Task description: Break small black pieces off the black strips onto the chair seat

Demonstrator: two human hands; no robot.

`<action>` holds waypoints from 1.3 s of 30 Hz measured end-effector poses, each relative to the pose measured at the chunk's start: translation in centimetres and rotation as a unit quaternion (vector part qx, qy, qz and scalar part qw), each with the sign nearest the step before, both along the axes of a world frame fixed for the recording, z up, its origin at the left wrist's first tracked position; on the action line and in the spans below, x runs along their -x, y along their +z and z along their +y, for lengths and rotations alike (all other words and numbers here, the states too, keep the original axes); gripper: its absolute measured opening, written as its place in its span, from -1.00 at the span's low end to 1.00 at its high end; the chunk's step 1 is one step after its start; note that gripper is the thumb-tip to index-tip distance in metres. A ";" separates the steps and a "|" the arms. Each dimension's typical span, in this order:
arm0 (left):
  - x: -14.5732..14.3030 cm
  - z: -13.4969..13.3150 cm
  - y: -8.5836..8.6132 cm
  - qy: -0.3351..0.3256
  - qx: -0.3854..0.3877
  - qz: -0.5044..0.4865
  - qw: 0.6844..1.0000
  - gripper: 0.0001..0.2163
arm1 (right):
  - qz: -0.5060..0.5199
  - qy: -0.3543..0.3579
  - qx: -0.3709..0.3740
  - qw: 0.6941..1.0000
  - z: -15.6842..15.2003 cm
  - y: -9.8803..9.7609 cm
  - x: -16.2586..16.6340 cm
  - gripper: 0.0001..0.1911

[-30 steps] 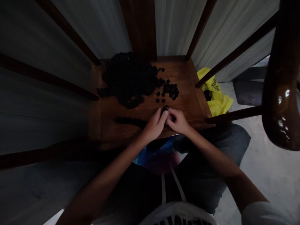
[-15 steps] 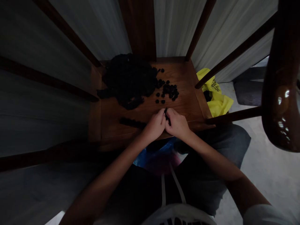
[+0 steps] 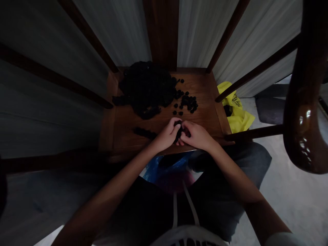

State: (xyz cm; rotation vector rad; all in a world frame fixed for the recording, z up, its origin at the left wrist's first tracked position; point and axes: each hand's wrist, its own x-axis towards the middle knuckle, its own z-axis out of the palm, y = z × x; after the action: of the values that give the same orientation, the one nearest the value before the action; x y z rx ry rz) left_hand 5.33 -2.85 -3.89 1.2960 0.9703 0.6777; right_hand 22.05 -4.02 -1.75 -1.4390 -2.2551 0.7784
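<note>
Your left hand and right hand have closed in since the last view, their curled fingers pinching a dark clump between them instead of a thin strip. It sits over the near part of the wooden chair seat, below the scattered black pieces and black heap.
</note>
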 end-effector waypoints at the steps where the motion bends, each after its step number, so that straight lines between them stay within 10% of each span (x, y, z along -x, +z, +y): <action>1: 0.0 -0.1 0.1 -0.007 -0.003 -0.004 1.000 -0.71 | -0.022 0.003 -0.013 1.000 -0.1 0.1 0.0 -0.86; 7: -0.2 -0.7 1.0 -0.015 -0.015 -0.012 1.000 -0.43 | -0.086 0.009 -0.128 0.988 -0.3 -1.0 0.0 -0.77; 17: 0.3 0.0 0.1 -0.007 -0.038 0.001 0.999 -0.75 | -0.065 -0.042 -0.193 0.978 -0.1 -1.6 0.1 -0.95; 27: 0.5 0.9 -0.1 -0.027 -0.170 0.113 0.979 -0.78 | -0.041 -0.023 -0.117 0.992 0.0 -1.3 0.8 -0.92; 39: 0.6 0.3 0.5 -0.141 -0.142 0.122 0.972 -0.78 | -0.022 0.053 0.042 0.997 1.2 -0.6 -1.2 -0.85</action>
State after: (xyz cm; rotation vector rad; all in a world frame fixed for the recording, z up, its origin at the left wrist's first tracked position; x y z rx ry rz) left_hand 4.77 -2.59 -3.40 1.7633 0.8805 0.4536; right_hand 23.25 -2.86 -2.34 -1.3950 -2.3752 0.8923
